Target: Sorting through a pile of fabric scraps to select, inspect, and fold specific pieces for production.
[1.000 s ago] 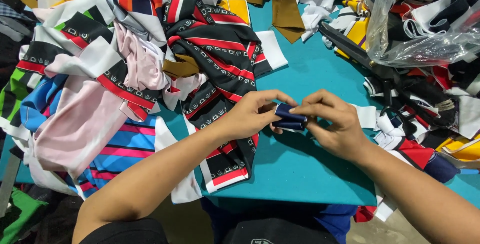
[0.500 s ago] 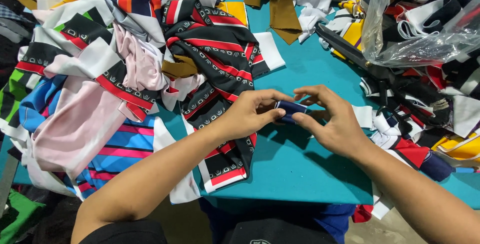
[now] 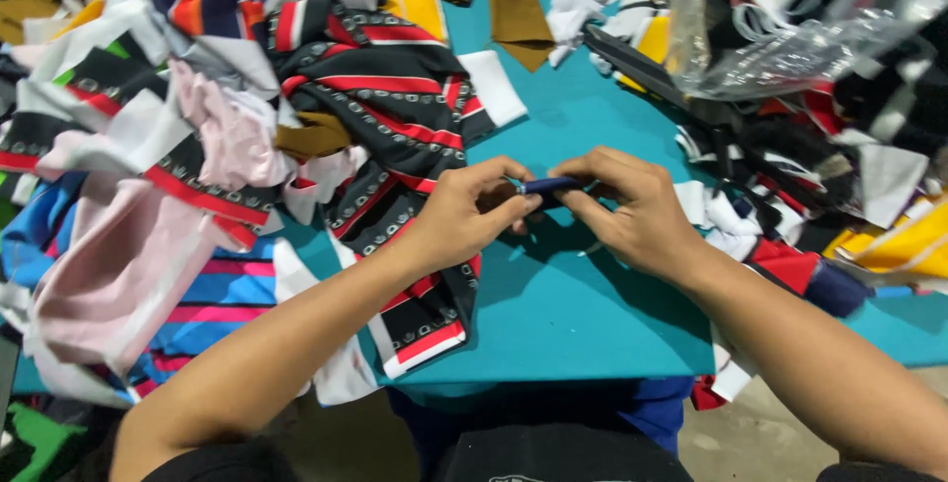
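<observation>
Item in hand: a small dark-blue strip of fabric (image 3: 549, 185) is held just above the teal table top (image 3: 583, 314), between both hands.
Left hand (image 3: 472, 211): fingers are curled shut, one end of the strip is pinched.
Right hand (image 3: 632, 207): fingertips are closed on the other end.
Progress: judged mid-way; the strip is being worked, not yet set down.
Remaining: heaps of striped fabric offcuts (image 3: 385, 107) lie all around.

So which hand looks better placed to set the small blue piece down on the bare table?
Probably the right hand. Both hands pinch the small blue piece, but the right lies over bare teal table, while the left hand rests against the black patterned cloth.
</observation>
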